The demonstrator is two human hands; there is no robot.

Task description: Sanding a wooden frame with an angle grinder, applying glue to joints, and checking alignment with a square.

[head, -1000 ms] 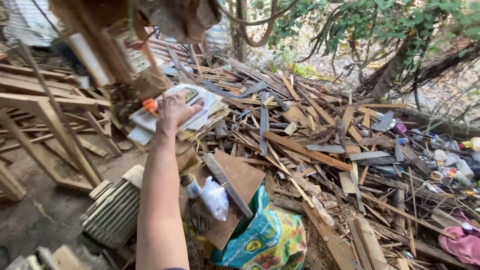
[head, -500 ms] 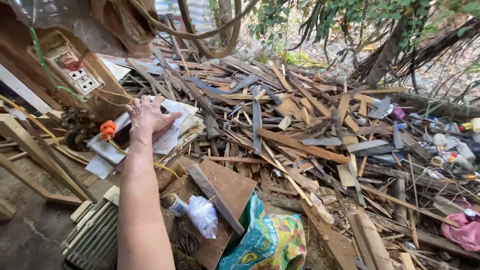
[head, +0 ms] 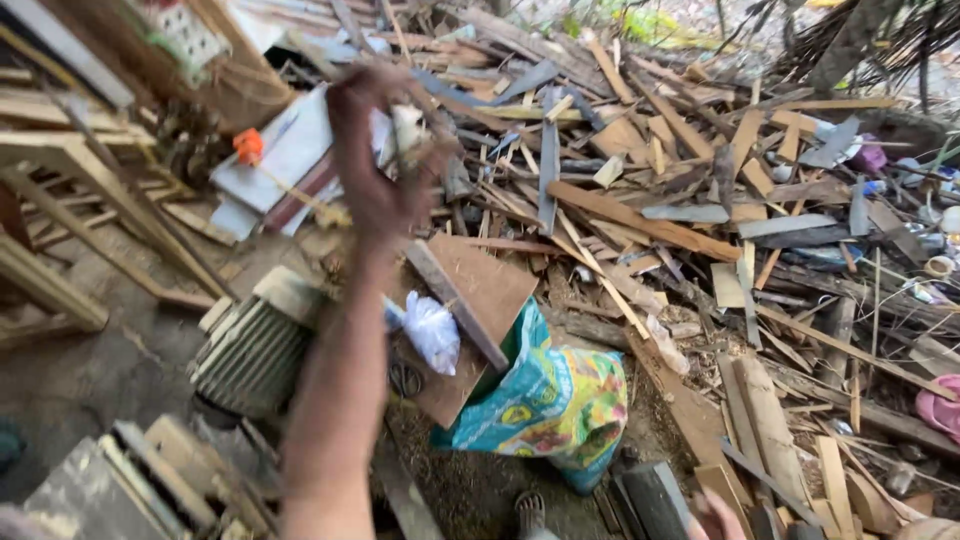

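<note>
My left hand (head: 378, 165) is raised over the scrap heap, fingers curled, and seems to pinch a small pale scrap (head: 405, 128); motion blur hides the grip. Behind it lie flat white panels (head: 290, 150) with a small orange object (head: 247, 145) at their left edge. Below the hand, a brown board (head: 485, 290) leans on the pile, with a knotted white plastic bag (head: 432, 330) beside it. A pinkish sliver at the bottom edge may be my right hand (head: 715, 515); its state is unclear.
A big heap of broken wooden slats and planks (head: 650, 225) fills the right side. A colourful printed sack (head: 550, 400) stands below the board. A ribbed grey casing (head: 255, 350) lies left of my arm. Wooden frames (head: 70, 160) stand at the far left.
My left hand has lifted off the white panels and curled shut, now with a pale scrap at its fingers. The camera has tilted downward and closer to the pile.
</note>
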